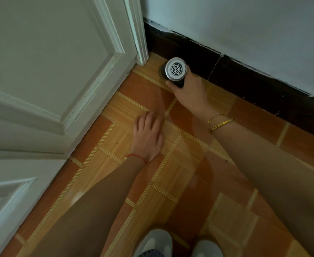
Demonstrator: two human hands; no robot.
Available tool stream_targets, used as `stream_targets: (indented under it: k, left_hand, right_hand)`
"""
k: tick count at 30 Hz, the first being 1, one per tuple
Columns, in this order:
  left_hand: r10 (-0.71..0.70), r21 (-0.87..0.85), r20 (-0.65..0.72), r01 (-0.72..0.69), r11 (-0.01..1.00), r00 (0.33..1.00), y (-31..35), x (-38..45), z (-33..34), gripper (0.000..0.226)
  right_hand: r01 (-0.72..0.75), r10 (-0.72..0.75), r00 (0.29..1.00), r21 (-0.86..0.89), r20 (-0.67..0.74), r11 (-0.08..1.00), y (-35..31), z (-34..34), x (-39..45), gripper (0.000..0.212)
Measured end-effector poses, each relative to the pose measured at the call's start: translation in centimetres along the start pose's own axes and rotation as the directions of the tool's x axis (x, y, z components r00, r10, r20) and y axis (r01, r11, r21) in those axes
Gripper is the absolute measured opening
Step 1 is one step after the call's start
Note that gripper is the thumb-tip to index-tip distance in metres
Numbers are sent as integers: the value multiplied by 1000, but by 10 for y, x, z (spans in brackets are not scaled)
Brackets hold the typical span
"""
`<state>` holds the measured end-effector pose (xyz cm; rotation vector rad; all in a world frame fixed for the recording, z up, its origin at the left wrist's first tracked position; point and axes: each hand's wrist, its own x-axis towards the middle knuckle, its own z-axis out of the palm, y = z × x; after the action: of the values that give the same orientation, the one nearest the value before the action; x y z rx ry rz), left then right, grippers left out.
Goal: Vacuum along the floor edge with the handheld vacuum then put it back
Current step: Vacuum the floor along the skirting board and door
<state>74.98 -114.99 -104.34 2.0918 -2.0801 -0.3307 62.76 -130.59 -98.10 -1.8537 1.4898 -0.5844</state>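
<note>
Shoes (pixel 178 243) sit at six o'clock on the floor (pixel 171 182). Left hand (pixel 148 135), fingers loosely curled and holding nothing, hovers at centre. Right hand (pixel 189 89) wraps the vacuum (pixel 174 71) at twelve o'clock, beside the skirting (pixel 245 75), near the door (pixel 50 71).

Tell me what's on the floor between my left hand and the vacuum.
Nothing: the head view shows only bare tiled floor between the left hand and the handheld vacuum.

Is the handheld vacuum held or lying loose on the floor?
Held: the right hand grips the handheld vacuum beside the dark baseboard.
</note>
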Motion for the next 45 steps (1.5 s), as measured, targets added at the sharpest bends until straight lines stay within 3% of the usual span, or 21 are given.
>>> stream_targets:
  k: [14,27,36,45]
  left_hand:
    - [21,-5,-48,-22,1000,999,12,12,22,52]
    - [8,-10,-82,-9,1000,997,18,10,21,51]
    - [7,-14,-101,-8,1000,995,17,11,23,50]
    - [0,8,-94,1,1000,996,16,9,25,51]
  right_hand:
    - [53,-54,998,51,36,997,7,6,36,65]
    - [-168,161,966,-17,-201,986,75,-64,-53,69]
    - [-127,113,983,-90,-146,988,67,-65,-51,65]
    - [-316,307,916,10,-259,949,105,-102,-104,68]
